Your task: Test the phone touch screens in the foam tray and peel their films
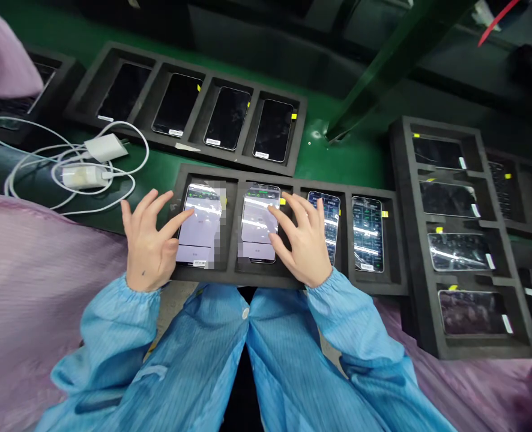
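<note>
Spreading left hand (151, 243) at edge of first lit smartphone (200, 225) in black foam tray (385, 287); right hand (301, 240) also spread, over second smartphone (257, 222), covering part of third smartphone (326, 219); fourth smartphone (367, 234) uncovered, in own compartment of same tray.

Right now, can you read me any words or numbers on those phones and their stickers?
Nothing here can be read clearly.
Lit phone screens in the front foam tray: small text, too small and blurred to read.
White stickers on the dark phones in the far foam tray: too small to read.
</note>
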`<state>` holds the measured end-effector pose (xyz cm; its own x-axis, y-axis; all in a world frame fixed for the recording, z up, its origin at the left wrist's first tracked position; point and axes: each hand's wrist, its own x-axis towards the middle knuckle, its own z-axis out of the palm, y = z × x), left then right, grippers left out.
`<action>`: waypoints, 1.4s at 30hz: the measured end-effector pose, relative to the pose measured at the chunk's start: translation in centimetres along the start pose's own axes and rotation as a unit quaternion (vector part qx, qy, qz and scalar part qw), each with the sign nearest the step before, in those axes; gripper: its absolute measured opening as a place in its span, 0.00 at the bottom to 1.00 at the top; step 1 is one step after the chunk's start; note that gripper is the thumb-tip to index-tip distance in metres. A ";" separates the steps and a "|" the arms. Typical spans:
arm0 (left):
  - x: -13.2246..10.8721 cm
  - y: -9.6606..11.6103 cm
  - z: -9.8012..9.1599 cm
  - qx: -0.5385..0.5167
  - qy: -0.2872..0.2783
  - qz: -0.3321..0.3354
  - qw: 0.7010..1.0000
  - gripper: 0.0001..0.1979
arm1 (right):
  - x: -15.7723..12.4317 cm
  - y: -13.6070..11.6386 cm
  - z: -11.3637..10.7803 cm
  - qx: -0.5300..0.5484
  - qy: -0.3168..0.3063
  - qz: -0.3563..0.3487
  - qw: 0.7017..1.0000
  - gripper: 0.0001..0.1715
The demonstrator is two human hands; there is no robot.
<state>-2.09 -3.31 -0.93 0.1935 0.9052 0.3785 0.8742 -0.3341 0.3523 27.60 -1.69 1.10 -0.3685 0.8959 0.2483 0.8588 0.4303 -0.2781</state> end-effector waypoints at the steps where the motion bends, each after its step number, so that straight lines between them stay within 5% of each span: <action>1: 0.4 0.1 -0.1 -0.004 -0.008 -0.003 1.000 0.32 | 0.3 0.2 -0.3 -0.001 0.005 0.007 1.000 0.23; 9: 3.9 0.5 1.3 -0.013 -0.034 0.032 0.999 0.28 | 2.0 0.9 0.2 0.009 0.048 0.016 0.999 0.17; 28: 3.8 0.5 2.0 -0.005 -0.116 0.031 0.993 0.25 | 1.8 0.8 0.6 -0.023 -0.002 0.050 0.998 0.19; 42: 3.5 0.5 1.9 -0.025 -0.043 0.007 0.999 0.35 | 1.7 1.0 0.6 -0.005 0.023 0.052 0.998 0.16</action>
<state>-0.19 0.18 -1.05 0.2455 0.9184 0.3102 0.8481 -0.3585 0.3901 27.62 0.30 0.66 -0.2603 0.9297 0.2607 0.8949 0.3336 -0.2963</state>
